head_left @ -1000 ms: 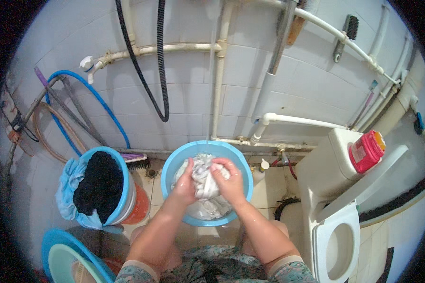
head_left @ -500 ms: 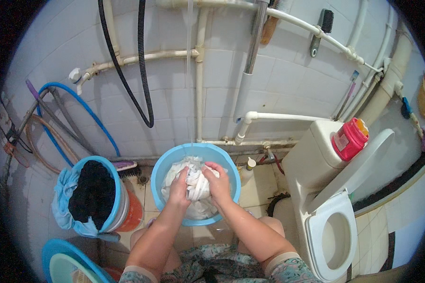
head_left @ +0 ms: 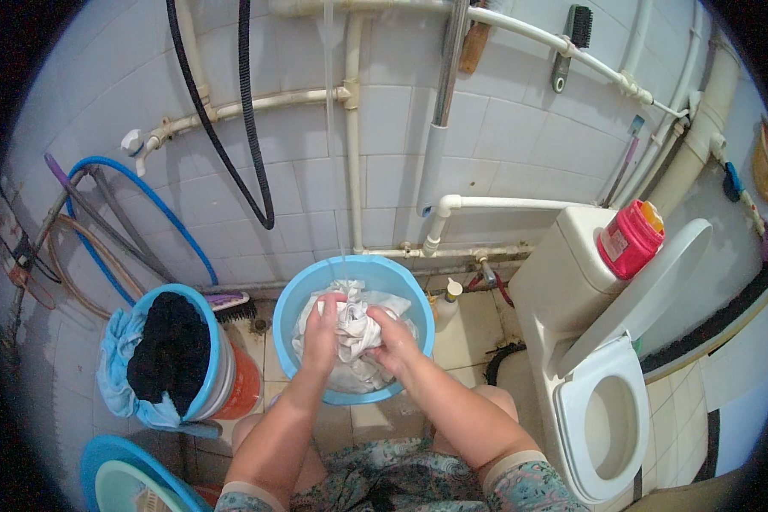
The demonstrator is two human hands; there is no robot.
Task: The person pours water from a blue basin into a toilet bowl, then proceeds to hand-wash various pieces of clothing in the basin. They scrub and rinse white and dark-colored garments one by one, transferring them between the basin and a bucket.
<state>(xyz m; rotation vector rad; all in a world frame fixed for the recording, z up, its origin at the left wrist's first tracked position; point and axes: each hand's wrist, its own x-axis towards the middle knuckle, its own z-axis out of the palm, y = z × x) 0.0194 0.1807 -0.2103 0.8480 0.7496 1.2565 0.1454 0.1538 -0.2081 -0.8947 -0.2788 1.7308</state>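
Observation:
Bunched white wet cloth (head_left: 356,331) is gripped between my two hands over a light blue basin (head_left: 286,294) on the tiled floor. My left hand (head_left: 322,333) closes on its left side, and my right hand (head_left: 391,340) clasps the lower right side with fingers partly under the folds. More white fabric lies in the basin below and around the hands. From above, a thin stream of water (head_left: 330,111) falls to the basin's far part. What kind of garment the cloth is, I cannot make out.
At left stands a bucket (head_left: 218,358) with black and light blue clothes, beside a brush (head_left: 230,305). Stacked basins (head_left: 94,456) sit near left. A pump bottle (head_left: 448,303) is right of the basin, then a toilet (head_left: 563,410) with a red container (head_left: 630,241) on its tank.
The white cloth has been turned and rebunched between my hands. My right hand has moved slightly lower, toward the cloth's underside. The whole view has shifted a little.

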